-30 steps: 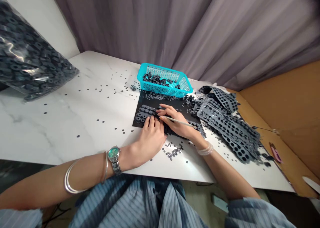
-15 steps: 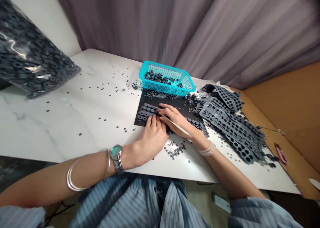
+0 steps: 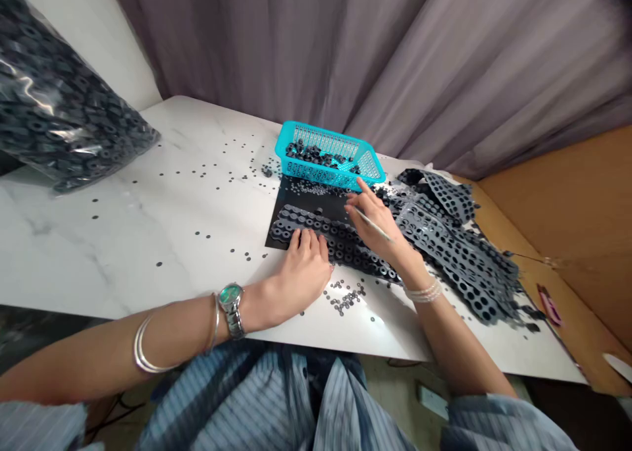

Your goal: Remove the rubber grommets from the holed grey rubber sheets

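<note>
A dark rubber-like sheet with rows of round, holed pieces lies across a black mat. My left hand rests on the sheet's near edge, its fingers stretched out and pressing down. Over the right part of the sheet, my right hand is raised, gripping a thin pale stick with the index finger pointing up toward the basket. What its tip looks like is hidden by the fingers. A turquoise basket holding small black rings stands just beyond. One loose dark piece sits by the sheet's far edge.
Punched-out dark sheets are heaped at right. A big clear bag of black rings stands at left. Small dark discs are scattered over the white table. A pink-handled cutter lies by the cardboard.
My right hand has moved right and away from my left hand, with the stick still in it, uncovering the middle of the sheet. My left hand has stayed in place.
</note>
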Action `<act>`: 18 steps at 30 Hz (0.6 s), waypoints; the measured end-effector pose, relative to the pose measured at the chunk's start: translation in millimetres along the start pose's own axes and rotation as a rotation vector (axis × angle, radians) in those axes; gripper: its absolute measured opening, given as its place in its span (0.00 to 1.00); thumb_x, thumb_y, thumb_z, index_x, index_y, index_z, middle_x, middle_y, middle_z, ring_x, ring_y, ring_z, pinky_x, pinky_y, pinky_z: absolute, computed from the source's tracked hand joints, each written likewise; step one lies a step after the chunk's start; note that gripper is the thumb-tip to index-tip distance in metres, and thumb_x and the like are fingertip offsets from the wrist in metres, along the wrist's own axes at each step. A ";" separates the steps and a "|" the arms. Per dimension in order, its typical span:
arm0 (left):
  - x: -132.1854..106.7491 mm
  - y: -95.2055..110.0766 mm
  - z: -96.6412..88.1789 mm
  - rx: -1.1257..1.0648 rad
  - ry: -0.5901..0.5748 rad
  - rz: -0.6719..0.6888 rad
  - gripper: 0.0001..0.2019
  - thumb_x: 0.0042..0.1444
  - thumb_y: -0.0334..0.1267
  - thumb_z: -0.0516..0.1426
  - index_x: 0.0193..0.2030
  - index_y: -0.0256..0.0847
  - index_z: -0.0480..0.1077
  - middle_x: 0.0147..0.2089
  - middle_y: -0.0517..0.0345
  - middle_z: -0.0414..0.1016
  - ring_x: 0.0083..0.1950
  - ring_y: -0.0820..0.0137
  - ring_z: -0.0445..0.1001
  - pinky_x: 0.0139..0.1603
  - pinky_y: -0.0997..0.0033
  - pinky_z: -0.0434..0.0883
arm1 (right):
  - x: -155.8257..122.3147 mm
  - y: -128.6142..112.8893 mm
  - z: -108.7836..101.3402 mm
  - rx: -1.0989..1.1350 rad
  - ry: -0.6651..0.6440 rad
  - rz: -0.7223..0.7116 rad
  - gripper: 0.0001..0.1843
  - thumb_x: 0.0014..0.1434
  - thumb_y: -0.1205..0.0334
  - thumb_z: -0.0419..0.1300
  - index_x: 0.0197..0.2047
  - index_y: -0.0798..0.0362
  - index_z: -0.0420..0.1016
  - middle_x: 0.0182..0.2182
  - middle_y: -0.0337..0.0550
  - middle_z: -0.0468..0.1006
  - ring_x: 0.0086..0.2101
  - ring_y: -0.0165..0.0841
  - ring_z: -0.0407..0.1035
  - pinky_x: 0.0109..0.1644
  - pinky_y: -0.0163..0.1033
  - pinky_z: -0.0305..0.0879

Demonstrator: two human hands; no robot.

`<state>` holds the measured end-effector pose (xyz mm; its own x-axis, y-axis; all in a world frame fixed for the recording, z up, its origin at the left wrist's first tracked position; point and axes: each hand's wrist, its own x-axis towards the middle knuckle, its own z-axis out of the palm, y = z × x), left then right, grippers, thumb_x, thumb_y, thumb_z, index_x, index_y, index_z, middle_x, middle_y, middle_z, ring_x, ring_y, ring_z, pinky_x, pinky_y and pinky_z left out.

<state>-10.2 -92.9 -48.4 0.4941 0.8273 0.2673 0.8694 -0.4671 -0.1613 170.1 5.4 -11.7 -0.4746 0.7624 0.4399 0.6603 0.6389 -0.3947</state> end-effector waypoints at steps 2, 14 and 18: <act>0.3 0.2 -1.0 -0.021 0.005 0.000 0.27 0.67 0.41 0.48 0.63 0.17 0.64 0.59 0.24 0.71 0.62 0.47 0.69 0.63 0.48 0.62 | -4.6 3.3 1.5 0.045 -0.029 0.055 0.12 0.68 0.53 0.52 0.40 0.50 0.72 0.50 0.54 0.79 0.67 0.46 0.56 0.66 0.58 0.61; 0.4 -2.2 -2.7 0.030 0.038 0.006 0.26 0.65 0.40 0.52 0.59 0.15 0.68 0.55 0.24 0.74 0.58 0.46 0.72 0.62 0.51 0.63 | 5.6 -28.5 24.6 0.326 -0.185 -0.058 0.09 0.68 0.57 0.54 0.44 0.49 0.75 0.50 0.48 0.79 0.63 0.39 0.63 0.63 0.51 0.65; -1.1 -0.4 -1.3 0.062 0.033 0.033 0.26 0.66 0.38 0.51 0.60 0.14 0.67 0.57 0.23 0.73 0.59 0.45 0.71 0.63 0.49 0.62 | -1.5 -28.9 31.0 0.315 -0.233 -0.068 0.10 0.69 0.58 0.53 0.45 0.50 0.74 0.53 0.50 0.77 0.64 0.40 0.60 0.64 0.53 0.64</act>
<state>-11.1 -94.0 -47.5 0.5233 0.8004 0.2923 0.8510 -0.4728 -0.2287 133.7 -11.0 -25.9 -0.6543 0.6971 0.2932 0.4291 0.6614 -0.6151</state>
